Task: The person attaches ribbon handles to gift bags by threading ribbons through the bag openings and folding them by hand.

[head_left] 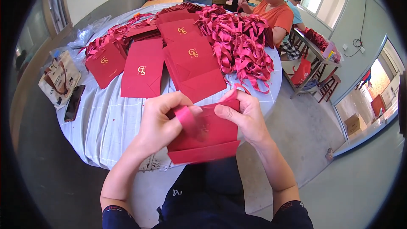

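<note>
Threading looks like the step: left hand [159,123] pinches a ribbon [186,118] at the mouth of a red bag [207,138] gripped by right hand [241,114], ribbon pile [237,42] at 12 o'clock; next, pulling ribbon through needs a firm grip.

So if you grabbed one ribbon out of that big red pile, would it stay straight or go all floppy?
Probably floppy: the ribbons lie in loose curls and loops on the table. Likely very light, being thin strips. It might drag others along, since they look tangled.
</note>
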The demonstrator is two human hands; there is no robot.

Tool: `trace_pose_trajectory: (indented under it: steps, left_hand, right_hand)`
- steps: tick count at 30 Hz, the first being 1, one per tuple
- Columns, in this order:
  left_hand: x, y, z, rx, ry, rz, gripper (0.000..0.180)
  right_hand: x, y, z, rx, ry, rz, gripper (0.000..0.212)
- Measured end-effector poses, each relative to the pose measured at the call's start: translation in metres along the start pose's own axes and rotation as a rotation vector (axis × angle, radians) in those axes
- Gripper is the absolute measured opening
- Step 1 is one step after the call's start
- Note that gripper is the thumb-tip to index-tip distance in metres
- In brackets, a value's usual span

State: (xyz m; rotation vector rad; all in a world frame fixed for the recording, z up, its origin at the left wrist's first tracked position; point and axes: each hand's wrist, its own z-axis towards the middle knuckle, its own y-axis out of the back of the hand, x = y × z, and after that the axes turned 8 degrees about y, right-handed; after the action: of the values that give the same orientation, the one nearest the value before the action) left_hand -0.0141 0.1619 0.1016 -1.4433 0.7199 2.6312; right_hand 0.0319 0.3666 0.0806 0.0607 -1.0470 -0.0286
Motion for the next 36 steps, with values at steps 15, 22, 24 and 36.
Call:
trace_pose_trajectory:
  steps: [15, 22, 24, 36]
  left_hand:
    - [0.076, 0.015, 0.023, 0.038, 0.635, -0.504, 0.028]
    - [-0.017, -0.032, -0.008, 0.002, -0.181, 0.246, 0.047]
    - [-0.019, -0.041, -0.011, -0.024, -0.211, 0.334, 0.048]
    - [0.048, 0.009, -0.021, 0.055, 0.709, -0.624, 0.031]
  right_hand:
    - [0.0, 0.027, 0.021, -0.336, -0.101, -0.099, 0.015]
    - [0.032, -0.002, 0.027, -0.279, 0.425, -0.755, 0.011]
    - [0.036, -0.014, 0.034, -0.194, 0.477, -0.717, 0.012]
    - [-0.007, -0.018, 0.062, -0.102, 0.325, -0.477, 0.018]
